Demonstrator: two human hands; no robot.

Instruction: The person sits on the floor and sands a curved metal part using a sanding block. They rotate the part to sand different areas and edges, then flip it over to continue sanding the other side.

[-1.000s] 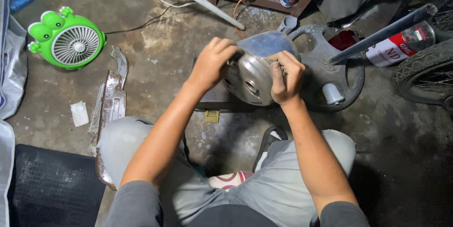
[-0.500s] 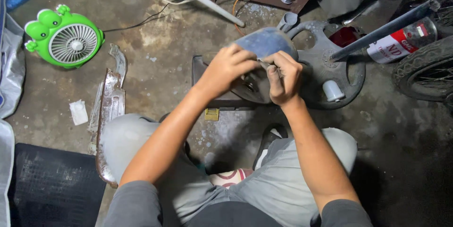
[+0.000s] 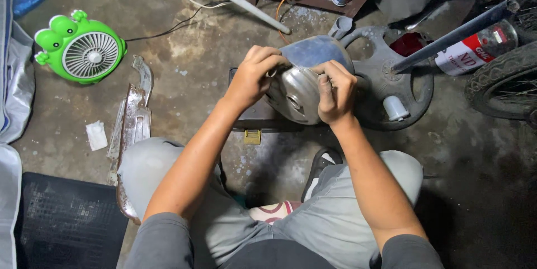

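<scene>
— Above the concrete floor (image 3: 184,67), between my knees, what do you have there?

— A rounded silver metal cover (image 3: 293,93), domed, with a piece of grey-blue sandpaper (image 3: 313,51) laid over its far upper side. I hold it up off the floor, in front of the low dark stand (image 3: 257,118) and just left of the grey plastic wheel cover (image 3: 391,81) lying flat beyond it.

— How are your fingers set?

— My left hand (image 3: 251,79) wraps the left rim, fingers curled over the top edge and pressed on the sandpaper's near corner. My right hand (image 3: 334,93) clamps the right side, fingers bunched together and bent down over the dome, thumb side toward me. Both are closed on the cover; neither is spread.

— Which way does it lie from you?

— Straight ahead, dome face tilted toward me and a little to the left. It is nearly round, so it has hardly any long axis; the sandpaper runs across its upper far edge from left to right. The two hands are about equally near, one on each side, with the sandpaper closer under the left fingers.

— And round about?

— A green frog-shaped fan (image 3: 81,51) toward the floor's far left, a bent strip of worn metal trim (image 3: 131,121) beside my left knee, a tyre (image 3: 503,87) at the right edge.
</scene>
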